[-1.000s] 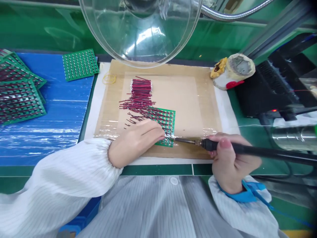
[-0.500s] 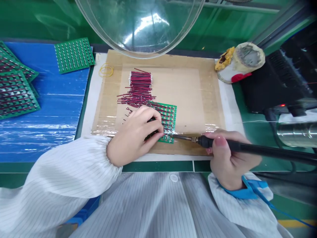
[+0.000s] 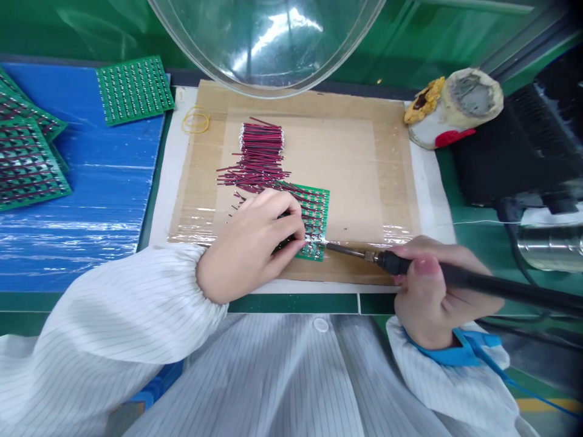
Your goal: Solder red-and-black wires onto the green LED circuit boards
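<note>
A small green circuit board [image 3: 316, 213] lies on a brown cardboard mat [image 3: 355, 164], with thin red and black wires laid across it. My left hand [image 3: 255, 243] rests on the board's left part, fingers pinched at its near edge on a wire. My right hand [image 3: 430, 291] grips the black handle of a soldering iron [image 3: 455, 278]. Its metal tip touches the board's near right corner, right by my left fingertips. A pile of loose red and black wires [image 3: 260, 155] lies just beyond the board.
A clear dome hood [image 3: 268, 36] hangs over the mat's far side. Green boards [image 3: 134, 90] and wired boards [image 3: 27, 158] lie on a blue sheet at left. A yellow rubber band [image 3: 195, 120], a solder-tip cleaner pot [image 3: 460, 106] and a black station [image 3: 514, 145] stand around.
My left fingers have curled and pinched at the board's near edge. The iron's tip stays at the board's near right corner. The view has shifted slightly.
</note>
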### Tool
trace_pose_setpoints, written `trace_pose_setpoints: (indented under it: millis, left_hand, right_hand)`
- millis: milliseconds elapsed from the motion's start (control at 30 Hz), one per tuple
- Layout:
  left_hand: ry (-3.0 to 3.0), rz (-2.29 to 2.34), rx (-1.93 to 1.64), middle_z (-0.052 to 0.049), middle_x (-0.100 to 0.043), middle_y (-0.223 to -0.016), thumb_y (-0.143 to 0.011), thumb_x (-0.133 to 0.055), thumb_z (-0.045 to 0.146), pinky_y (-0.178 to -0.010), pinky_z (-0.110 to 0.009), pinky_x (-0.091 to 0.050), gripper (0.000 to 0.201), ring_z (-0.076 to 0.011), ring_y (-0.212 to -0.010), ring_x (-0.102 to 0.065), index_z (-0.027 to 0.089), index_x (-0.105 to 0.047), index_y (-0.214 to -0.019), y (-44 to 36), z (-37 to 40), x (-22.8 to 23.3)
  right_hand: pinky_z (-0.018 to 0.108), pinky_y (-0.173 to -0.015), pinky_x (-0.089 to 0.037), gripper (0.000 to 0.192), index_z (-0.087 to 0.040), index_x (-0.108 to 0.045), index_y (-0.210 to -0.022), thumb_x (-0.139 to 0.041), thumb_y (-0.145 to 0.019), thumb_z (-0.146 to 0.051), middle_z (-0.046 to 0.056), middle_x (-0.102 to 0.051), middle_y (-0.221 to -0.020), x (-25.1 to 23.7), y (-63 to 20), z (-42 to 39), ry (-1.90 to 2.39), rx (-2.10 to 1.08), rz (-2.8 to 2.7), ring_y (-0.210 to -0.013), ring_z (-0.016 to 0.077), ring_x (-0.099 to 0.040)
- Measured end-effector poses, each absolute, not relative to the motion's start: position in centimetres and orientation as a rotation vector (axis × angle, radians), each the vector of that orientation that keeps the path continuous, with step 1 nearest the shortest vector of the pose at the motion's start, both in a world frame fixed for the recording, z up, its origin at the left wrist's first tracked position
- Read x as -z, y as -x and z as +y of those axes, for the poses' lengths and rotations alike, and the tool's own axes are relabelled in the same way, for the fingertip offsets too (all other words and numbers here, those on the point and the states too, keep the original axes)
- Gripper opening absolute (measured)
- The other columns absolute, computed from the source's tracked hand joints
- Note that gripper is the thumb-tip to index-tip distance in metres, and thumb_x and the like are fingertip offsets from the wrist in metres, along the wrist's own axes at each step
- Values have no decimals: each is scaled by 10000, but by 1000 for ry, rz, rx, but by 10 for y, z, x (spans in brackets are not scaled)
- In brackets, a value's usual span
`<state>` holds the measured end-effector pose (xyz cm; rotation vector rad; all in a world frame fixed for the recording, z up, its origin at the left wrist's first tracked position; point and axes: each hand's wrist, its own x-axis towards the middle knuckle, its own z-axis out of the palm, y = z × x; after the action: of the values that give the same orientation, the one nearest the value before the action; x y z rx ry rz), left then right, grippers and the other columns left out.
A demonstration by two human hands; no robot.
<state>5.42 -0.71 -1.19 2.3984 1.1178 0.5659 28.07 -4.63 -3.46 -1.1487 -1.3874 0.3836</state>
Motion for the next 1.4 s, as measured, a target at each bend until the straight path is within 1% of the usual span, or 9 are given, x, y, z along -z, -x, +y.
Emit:
trace_pose_setpoints:
  millis: [133, 267, 433, 667, 800, 900, 1067, 1233, 1400]
  left_hand:
    - [-2398, 1130, -544, -60, -564, -987, -940, -496, 229, -850, -376, -409, 163, -206, -950, -490, 166, -618, -854, -55, -6, 11]
    - [-2397, 1144, -536, -61, -564, -983, -931, -499, 217, -848, -380, -413, 149, -209, -944, -493, 166, -611, -848, -56, -6, 10]
    - [-2403, 1160, -527, -61, -563, -976, -914, -506, 203, -843, -388, -422, 131, -217, -947, -495, 165, -602, -832, -57, -6, 10]
    - [-2438, 1143, -467, -59, -570, -985, -921, -523, 239, -848, -388, -430, 159, -225, -971, -511, 170, -624, -819, -57, -5, 3]
    - [-2504, 1159, -488, -59, -598, -1004, -933, -536, 309, -882, -385, -432, 182, -224, -976, -542, 188, -665, -891, -40, 28, -4]
    - [-2518, 1296, -477, -64, -618, -981, -920, -559, 303, -847, -367, -441, 174, -215, -921, -572, 174, -673, -945, -24, 62, -4]
    - [-2462, 1250, -470, -27, -647, -817, -904, -585, 287, -745, -300, -438, 163, -172, -790, -582, 167, -680, -846, -10, 84, 3]
    - [-2381, 1273, -639, 0, -649, -801, -937, -543, 295, -670, -248, -410, 176, -116, -686, -559, 163, -656, -906, -7, 74, 7]
    - [-2421, 1257, -642, -15, -637, -842, -929, -558, 276, -696, -253, -422, 160, -118, -705, -550, 153, -656, -956, -8, 72, 9]
  right_hand:
    - [267, -460, -451, 73, -214, -709, -785, -640, -798, -194, -25, -673, -671, 32, -280, -48, 1247, -434, -1423, -496, 107, -566]
    - [285, -486, -478, 73, -225, -712, -795, -643, -794, -203, -24, -677, -674, 33, -281, -49, 1255, -458, -1437, -528, 126, -592]
    - [267, -406, -412, 77, -219, -705, -770, -634, -799, -224, -22, -658, -637, 33, -279, -45, 1184, -396, -1428, -458, 109, -544]
    - [247, -346, -311, 170, -185, -664, -688, -607, -827, -264, -26, -607, -577, 29, -274, -41, 1212, -290, -1242, -393, 82, -466]
    - [261, -347, -323, 171, -190, -663, -670, -628, -807, -286, -34, -582, -537, 31, -276, -39, 1196, -273, -1194, -372, 91, -459]
    - [268, -349, -335, 174, -190, -668, -678, -632, -813, -294, -28, -584, -540, 32, -279, -40, 1213, -293, -1188, -379, 98, -468]
    - [263, -341, -333, 134, -194, -687, -710, -632, -816, -255, -18, -621, -601, 34, -283, -43, 1238, -346, -1212, -389, 92, -470]
    - [267, -379, -388, 136, -217, -685, -733, -611, -834, -268, -20, -639, -652, 34, -286, -45, 1314, -334, -1251, -410, 94, -487]
    - [244, -362, -361, 132, -207, -684, -748, -602, -843, -251, -20, -637, -652, 34, -287, -45, 1311, -334, -1284, -412, 83, -491]
